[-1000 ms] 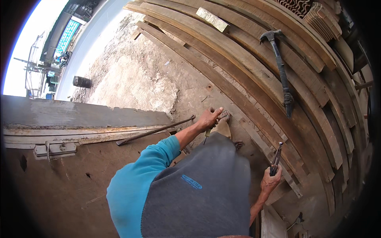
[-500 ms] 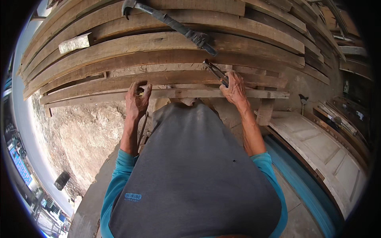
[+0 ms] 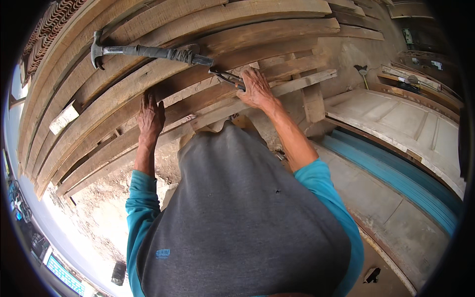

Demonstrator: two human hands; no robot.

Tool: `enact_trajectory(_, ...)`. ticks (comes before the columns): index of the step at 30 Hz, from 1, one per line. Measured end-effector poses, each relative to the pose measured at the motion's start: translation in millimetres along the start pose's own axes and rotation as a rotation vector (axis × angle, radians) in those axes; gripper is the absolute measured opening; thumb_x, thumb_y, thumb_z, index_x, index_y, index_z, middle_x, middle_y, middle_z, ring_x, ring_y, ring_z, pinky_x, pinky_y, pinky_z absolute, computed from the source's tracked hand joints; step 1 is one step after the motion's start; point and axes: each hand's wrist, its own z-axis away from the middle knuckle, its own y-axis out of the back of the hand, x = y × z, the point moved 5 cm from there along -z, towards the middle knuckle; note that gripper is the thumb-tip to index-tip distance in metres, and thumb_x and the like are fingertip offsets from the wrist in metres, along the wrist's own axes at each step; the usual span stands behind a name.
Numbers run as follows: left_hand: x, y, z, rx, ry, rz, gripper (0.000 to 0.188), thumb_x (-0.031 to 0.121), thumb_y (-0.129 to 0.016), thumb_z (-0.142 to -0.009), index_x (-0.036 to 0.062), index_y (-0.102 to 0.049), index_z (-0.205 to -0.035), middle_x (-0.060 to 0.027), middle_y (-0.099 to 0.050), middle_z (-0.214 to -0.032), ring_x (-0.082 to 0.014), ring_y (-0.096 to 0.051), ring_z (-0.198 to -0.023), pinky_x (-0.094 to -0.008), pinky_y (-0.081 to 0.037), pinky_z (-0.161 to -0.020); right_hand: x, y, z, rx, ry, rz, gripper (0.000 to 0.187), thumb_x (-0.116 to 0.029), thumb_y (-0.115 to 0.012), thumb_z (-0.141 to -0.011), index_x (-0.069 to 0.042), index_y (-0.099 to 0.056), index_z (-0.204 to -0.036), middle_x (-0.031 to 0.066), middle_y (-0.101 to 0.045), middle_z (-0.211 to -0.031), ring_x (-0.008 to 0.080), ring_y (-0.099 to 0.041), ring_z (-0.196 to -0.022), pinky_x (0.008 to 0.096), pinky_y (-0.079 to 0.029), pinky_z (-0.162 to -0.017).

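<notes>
My right hand (image 3: 257, 88) grips dark metal pincers (image 3: 225, 76), their jaws pointing left beside the end of a claw hammer's handle. The claw hammer (image 3: 146, 51), its handle wrapped in dark tape, lies across the wooden planks (image 3: 267, 30). My left hand (image 3: 150, 117) reaches up to the edge of a plank, fingers stretched out and apart. Nothing shows in it, though its palm is hidden.
A pale block (image 3: 64, 119) sits on the planks at the left. A white panelled door (image 3: 396, 116) lies at the right, above blue lengths of material (image 3: 391, 171). Rough, bright ground (image 3: 99, 218) shows at lower left.
My left hand has moved forward onto the planks, and its curled fingers have straightened. My right hand keeps the pincers, now nearer the hammer's handle end. The whole view has turned.
</notes>
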Motion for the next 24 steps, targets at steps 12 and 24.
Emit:
enact_trajectory(12, 9.4, 9.8, 28.8, 0.053, -0.001, -0.056, 0.044, 0.020, -0.069, -0.091, 0.0136, -0.058, -0.133, -0.0126, -0.060, -0.130, -0.0340, -0.064, -0.106, -0.0447, -0.053, -0.088, 75.2, 83.9, 49.9, 0.491, -0.354, -0.491, 0.036, -0.022, -0.062, -0.085, 0.001, -0.046, -0.108, 0.0221, -0.055, -0.097, 0.0410, -0.058, -0.085, 0.0507, -0.047, -0.077)
enact_trajectory(24, 69.5, -1.8, 53.8, -0.054, 0.222, 0.127, 0.062, 0.036, -0.076, -0.087, 0.0098, -0.055, -0.139, -0.0172, -0.054, -0.143, -0.0370, -0.056, -0.126, -0.0459, -0.051, -0.097, 288.0, 140.8, -23.9, 0.642, -0.821, -0.148, 0.066, -0.046, -0.067, -0.085, 0.005, -0.053, -0.123, 0.0298, -0.063, -0.122, 0.0451, -0.061, -0.115, 0.0518, -0.047, -0.100)
